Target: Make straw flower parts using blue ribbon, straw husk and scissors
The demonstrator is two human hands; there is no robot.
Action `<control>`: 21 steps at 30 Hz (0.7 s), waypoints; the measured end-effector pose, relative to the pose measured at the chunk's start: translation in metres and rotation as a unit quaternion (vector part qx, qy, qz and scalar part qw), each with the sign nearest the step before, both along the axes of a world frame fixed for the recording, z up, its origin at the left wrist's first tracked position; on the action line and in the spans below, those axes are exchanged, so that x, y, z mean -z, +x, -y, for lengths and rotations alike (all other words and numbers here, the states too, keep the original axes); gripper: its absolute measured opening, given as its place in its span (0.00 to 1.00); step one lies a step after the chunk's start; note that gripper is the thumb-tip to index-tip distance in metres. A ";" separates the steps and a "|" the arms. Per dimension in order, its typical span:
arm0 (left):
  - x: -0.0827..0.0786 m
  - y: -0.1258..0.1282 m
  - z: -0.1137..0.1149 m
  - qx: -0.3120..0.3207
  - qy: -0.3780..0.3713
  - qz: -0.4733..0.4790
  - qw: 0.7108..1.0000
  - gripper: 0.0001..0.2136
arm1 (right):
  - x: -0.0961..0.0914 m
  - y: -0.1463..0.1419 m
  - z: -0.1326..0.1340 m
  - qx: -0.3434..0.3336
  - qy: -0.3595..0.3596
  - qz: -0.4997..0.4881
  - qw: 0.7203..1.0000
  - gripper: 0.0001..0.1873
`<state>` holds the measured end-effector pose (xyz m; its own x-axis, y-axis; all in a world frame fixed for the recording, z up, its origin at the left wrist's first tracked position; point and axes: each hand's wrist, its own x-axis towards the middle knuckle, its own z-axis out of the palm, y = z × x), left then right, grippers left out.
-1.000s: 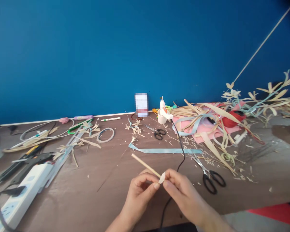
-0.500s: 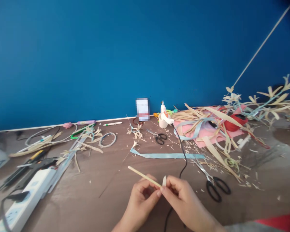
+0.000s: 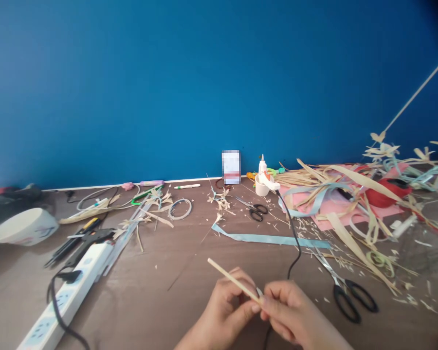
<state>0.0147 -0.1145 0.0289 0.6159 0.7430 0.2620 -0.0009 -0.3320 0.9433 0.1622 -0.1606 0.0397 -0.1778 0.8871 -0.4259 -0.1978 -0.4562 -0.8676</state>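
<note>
One brown, smooth-looking surface (image 3: 131, 301) below. Above it, with left hand (image 3: 219, 311) and right hand (image 3: 292, 308) together, clamps the thin stick (image 3: 228, 275) near its lower end. Lies slanting away and leftward from the right hand, with long axis across the left. Looks straight, round, pale, woody. Between fingertips, shows one whitish bit (image 3: 259, 291), mostly hidden.

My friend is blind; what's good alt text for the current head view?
A person's left hand and right hand hold a thin pale stick over a brown table. Beyond lies a light-blue ribbon; black-handled scissors lie right, a white power strip left, and a blue wall rises behind.
</note>
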 end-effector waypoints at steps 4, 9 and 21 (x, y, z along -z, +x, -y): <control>-0.002 -0.002 0.001 -0.001 0.015 -0.030 0.999 0.06 | -0.002 -0.002 0.002 0.012 -0.014 -0.031 0.999 0.21; -0.003 -0.005 0.002 -0.002 0.034 -0.056 0.998 0.05 | -0.002 -0.005 0.001 0.014 -0.006 -0.079 0.997 0.19; 0.008 -0.012 0.007 -0.069 0.077 -0.019 0.994 0.05 | -0.003 -0.014 -0.005 -0.002 0.023 0.012 1.000 0.19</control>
<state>0.0027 -0.1218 0.0208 0.5226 0.7739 0.3578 0.0890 -0.4668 0.8798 0.1480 -0.1552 0.0428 -0.1707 0.9055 -0.3885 -0.1752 -0.4159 -0.8924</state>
